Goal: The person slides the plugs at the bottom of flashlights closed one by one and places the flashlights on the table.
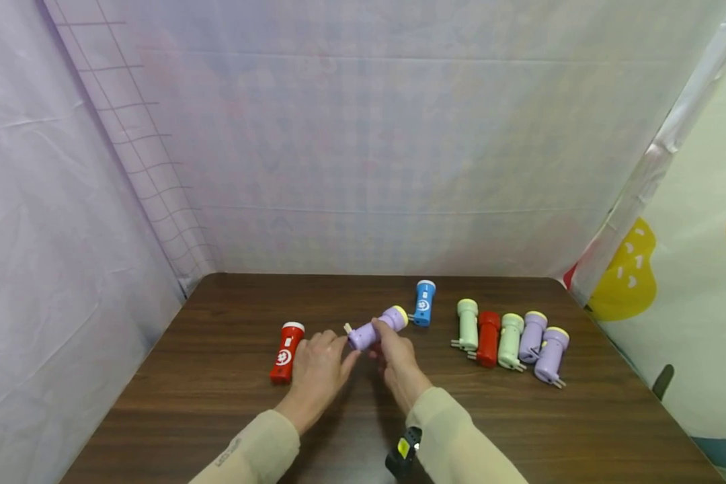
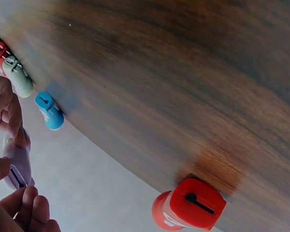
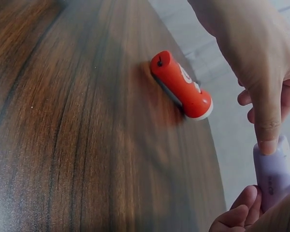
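Note:
A purple plug-in flashlight (image 1: 363, 336) with a yellow rim is held above the table, tilted, with its lens end up and to the right. My right hand (image 1: 396, 359) grips its body. At the tail, beside the pale plug prongs (image 1: 347, 328), my left hand (image 1: 319, 366) pinches the flashlight with thumb and fingers. The left wrist view shows the tail's dark slot (image 2: 17, 177) between the left fingertips. Just left of the left hand lies a red flashlight (image 1: 287, 353) with a white rim. Beyond the right hand is a blue flashlight (image 1: 423, 302), its prongs out.
To the right lies a row of flashlights: a green one (image 1: 468, 324), a red one (image 1: 488, 339), another green one (image 1: 511, 341) and purple ones (image 1: 552, 356), with prongs sticking out. A black device (image 1: 404, 452) is by the right wrist. Curtains (image 1: 363, 168) surround the brown table (image 1: 218, 376).

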Demonstrator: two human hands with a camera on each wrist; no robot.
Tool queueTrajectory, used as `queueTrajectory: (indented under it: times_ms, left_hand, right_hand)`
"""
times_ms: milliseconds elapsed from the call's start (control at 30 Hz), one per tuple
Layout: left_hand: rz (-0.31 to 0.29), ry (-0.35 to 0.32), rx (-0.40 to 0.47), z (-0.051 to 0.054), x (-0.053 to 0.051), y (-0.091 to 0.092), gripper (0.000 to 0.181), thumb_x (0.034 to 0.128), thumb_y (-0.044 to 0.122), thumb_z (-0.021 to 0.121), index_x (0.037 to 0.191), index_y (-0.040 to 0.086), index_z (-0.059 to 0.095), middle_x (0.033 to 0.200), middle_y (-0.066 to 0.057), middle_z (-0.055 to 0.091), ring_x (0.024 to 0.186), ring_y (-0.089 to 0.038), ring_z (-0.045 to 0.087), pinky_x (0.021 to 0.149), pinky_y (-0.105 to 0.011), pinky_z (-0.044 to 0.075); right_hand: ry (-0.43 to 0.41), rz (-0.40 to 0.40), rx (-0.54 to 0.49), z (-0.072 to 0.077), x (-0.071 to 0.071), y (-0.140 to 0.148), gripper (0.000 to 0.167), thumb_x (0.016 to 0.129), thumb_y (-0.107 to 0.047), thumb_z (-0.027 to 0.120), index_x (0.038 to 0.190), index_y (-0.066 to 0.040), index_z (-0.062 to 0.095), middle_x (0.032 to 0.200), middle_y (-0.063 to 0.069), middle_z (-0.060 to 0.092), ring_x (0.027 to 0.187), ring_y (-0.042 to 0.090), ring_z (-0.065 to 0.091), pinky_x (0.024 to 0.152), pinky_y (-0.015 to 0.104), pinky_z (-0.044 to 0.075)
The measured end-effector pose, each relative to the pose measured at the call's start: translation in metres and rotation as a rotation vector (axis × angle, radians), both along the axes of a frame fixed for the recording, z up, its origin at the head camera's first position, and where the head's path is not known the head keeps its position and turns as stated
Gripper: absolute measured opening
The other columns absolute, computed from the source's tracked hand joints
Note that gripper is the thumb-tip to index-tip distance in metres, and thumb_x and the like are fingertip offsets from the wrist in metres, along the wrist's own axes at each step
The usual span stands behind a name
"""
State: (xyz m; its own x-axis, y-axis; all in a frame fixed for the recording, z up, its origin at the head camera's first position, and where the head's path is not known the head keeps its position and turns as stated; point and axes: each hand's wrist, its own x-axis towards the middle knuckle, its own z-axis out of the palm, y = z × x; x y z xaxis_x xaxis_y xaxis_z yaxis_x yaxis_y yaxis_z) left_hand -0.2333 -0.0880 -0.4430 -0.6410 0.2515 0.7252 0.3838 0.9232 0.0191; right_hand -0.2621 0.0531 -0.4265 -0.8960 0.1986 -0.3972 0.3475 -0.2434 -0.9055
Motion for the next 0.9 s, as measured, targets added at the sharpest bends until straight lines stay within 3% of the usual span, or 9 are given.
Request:
queueTrajectory:
  times_ms: [433,667,900]
  left_hand:
    - [-0.006,-0.003,0.050,0.0046,-0.0010,-0.0033,0.034,0.0768,0.034,0.084,0.096,0.008,0.076,0.079,-0.005,0.063,0.071,-0.026,0.063,0.056,-0.038,0.044]
    - [-0.064,-0.019,0.109,0.0038,-0.0037,-0.0060,0.032,0.0753,0.028,0.087,0.096,0.006,0.076,0.079,-0.005,0.065,0.068,-0.026,0.063,0.056,-0.039,0.047]
    - [-0.114,0.041,0.117,0.0013,-0.0040,-0.0085,0.017,0.0745,0.018,0.086,0.077,0.008,0.073,0.069,-0.002,0.061,0.060,-0.023,0.061,0.053,-0.036,0.044]
  right_hand:
    - [0.000,-0.005,0.006,0.0038,0.0011,-0.0036,0.039,0.088,-0.041,0.070,0.098,-0.004,0.065,0.065,-0.003,0.065,0.051,0.008,0.055,0.050,0.026,0.035]
    - [0.008,-0.002,0.013,0.0052,0.0019,-0.0050,0.037,0.090,-0.039,0.069,0.098,-0.003,0.065,0.063,-0.003,0.063,0.050,0.006,0.054,0.048,0.025,0.034]
    - [0.016,0.014,0.012,0.0076,0.0040,-0.0077,0.035,0.091,-0.038,0.068,0.098,-0.004,0.064,0.063,-0.003,0.065,0.049,0.006,0.054,0.049,0.025,0.034]
